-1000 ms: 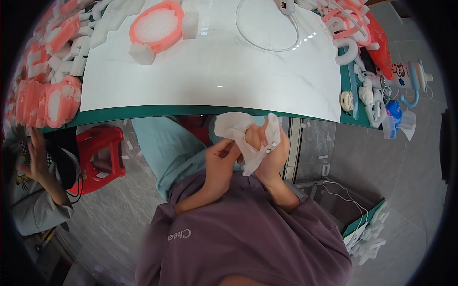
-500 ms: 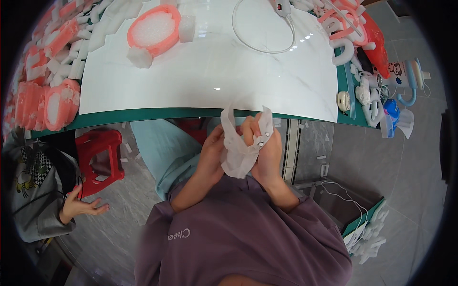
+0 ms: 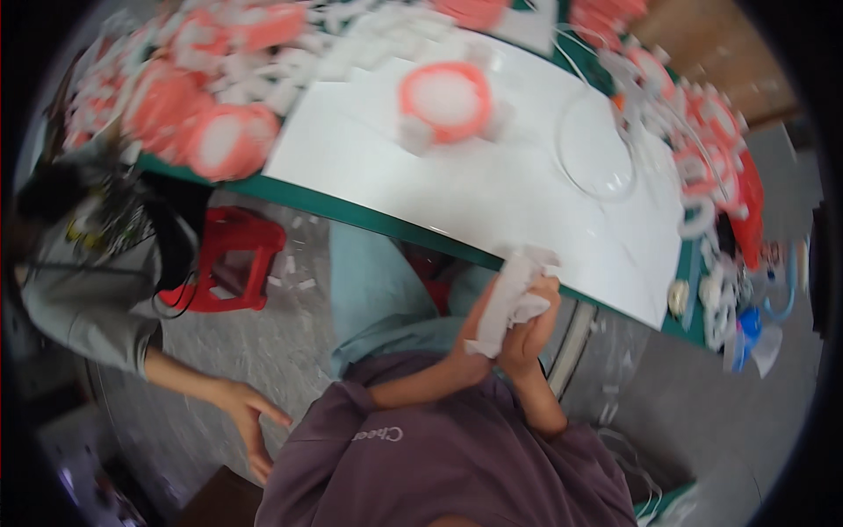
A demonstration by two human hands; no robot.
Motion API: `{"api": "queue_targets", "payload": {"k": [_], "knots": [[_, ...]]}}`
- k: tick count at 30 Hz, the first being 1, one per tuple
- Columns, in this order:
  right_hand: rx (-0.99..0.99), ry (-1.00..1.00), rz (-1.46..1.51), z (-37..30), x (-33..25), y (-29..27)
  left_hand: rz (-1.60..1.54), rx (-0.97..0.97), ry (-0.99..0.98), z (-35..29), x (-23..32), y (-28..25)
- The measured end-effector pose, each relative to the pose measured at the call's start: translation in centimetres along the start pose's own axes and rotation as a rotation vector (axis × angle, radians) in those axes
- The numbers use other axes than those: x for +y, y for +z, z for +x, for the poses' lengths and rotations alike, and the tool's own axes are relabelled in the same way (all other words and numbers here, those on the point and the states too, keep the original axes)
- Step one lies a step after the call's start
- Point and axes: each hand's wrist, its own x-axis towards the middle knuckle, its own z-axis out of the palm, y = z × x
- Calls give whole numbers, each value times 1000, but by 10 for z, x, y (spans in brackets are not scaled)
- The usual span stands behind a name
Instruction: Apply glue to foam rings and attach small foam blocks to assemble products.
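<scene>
In front of my body, just off the table's near edge, a thin whitish strap (image 3: 501, 307) is bunched between my two hands. My left hand (image 3: 475, 338) grips it from the left side, mostly behind the folds. Closed about its right side is my right hand (image 3: 532, 335), with fingers curled near the upper end. Motion blur hides the snap studs that showed on the strap before. Beyond my hands, on the white tabletop (image 3: 386, 176), lies a pink foam ring with a white centre (image 3: 445, 98) and white blocks at its sides.
Pink and white foam pieces (image 3: 230, 140) heap up at the table's left; more lie at the right with a white cable (image 3: 562, 149). A co-worker's hand (image 3: 250, 417) reaches in from the left near a red stool (image 3: 237, 259). The green table edge (image 3: 369, 224) runs before me.
My view has swung, so the table looks tilted and shifted right. The strap, spread in a loop before, is now folded together. The co-worker's hand has come nearer to me.
</scene>
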Motion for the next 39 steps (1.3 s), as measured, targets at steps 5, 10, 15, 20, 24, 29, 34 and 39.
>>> {"api": "queue_targets", "payload": {"k": [5, 10, 15, 20, 24, 29, 34, 39], "knots": [[-244, -99, -145, 2, 8, 4, -217, 228, -201, -4, 14, -6], [-201, -76, -150, 8, -8, 21, -161, 221, -185, -12, 22, -17], [-121, 4, -148, 4, -7, 26, -212, 182, -194, -8, 48, -11], [-64, 7, -153, 4, -3, 30, -209, 92, -291, -3, 61, -17], [-71, -65, -171, 2, 1, 34, -130, 103, -285, -5, 56, -26], [-99, -230, -343, 5, 3, 35, -139, 173, -206, 0, 44, -31], [-81, -191, -282, 11, -7, 31, -185, 103, -214, 0, 53, -25], [-24, -423, -230, 3, 10, 31, -181, 146, -236, 1, 49, -29]]}}
